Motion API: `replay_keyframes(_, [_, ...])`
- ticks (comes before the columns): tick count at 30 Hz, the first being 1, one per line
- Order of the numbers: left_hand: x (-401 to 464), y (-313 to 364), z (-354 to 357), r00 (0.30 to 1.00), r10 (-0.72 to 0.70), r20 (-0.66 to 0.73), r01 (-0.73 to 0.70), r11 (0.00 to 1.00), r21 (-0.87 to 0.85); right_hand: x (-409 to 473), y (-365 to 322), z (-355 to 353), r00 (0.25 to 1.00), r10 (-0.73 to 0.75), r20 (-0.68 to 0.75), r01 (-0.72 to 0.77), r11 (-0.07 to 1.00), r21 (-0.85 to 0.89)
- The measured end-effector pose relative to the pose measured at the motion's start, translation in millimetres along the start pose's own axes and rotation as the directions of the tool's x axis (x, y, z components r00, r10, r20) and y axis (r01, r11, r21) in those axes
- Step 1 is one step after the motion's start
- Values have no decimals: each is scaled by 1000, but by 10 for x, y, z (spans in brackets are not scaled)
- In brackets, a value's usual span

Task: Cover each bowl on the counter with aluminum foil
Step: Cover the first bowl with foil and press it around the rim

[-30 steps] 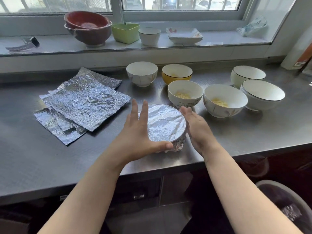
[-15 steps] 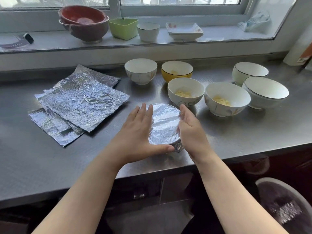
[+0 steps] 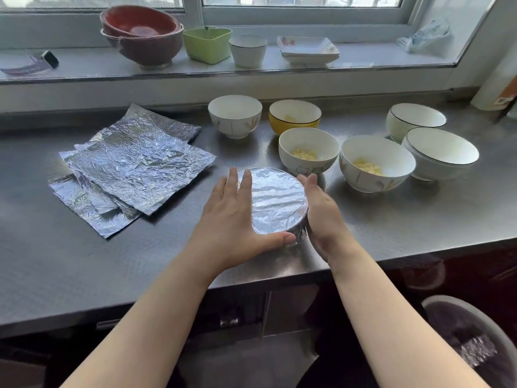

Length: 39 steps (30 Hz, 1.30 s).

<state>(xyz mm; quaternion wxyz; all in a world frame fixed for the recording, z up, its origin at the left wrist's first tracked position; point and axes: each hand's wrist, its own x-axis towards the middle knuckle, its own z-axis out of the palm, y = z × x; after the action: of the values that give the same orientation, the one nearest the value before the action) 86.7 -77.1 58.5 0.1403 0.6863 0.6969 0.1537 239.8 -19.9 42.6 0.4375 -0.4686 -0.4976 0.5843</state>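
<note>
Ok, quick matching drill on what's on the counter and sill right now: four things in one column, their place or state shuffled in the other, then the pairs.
Things
1. foil-covered bowl
2. yellow ceramic bowl
3. crumpled aluminum foil sheets
4. green plastic container

Places or states
A. on the windowsill, beside the stacked reddish-brown bowls
B. stacked flat at the left of the steel counter
C. between the left hand and the right hand
D. uncovered, in the back row

Pairs: 1-C, 2-D, 3-B, 4-A
</note>
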Motion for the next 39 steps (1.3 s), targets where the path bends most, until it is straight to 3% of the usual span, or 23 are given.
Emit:
replay_keyframes(5, [-31, 115, -13, 998, -63, 28, 65, 995, -76, -49, -87, -44, 982, -112, -155, 98, 991, -96])
replay_keyframes(10, [87, -34, -145, 999, -8, 52, 11, 999, -44, -148, -48, 57, 987, -118, -106, 109, 990, -84])
replay_keyframes(15, [123, -152, -172, 985, 68, 156, -44, 987, -152, -106, -6, 95, 991, -89, -96, 81, 993, -80])
replay_keyframes(24, [141, -182, -43, 993, 53, 108, -34, 985, -169, -20, 23, 149, 990, -58, -130, 49, 996, -72])
replay_keyframes(30, [118, -113, -24, 999, 9, 38, -2, 987, -163, 90, 30, 171, 985, 11, -171, 14, 989, 149])
replay_keyframes(35, [78, -33, 20, 997, -77, 8, 77, 980, -182, 143, -71, 136, 984, 151, -90, -111, 931, 346])
replay_keyframes(39, [18, 72, 17, 990, -141, 20, 141, 947, -288, 172, -197, 75, 985, 165, -61, -133, 925, 355])
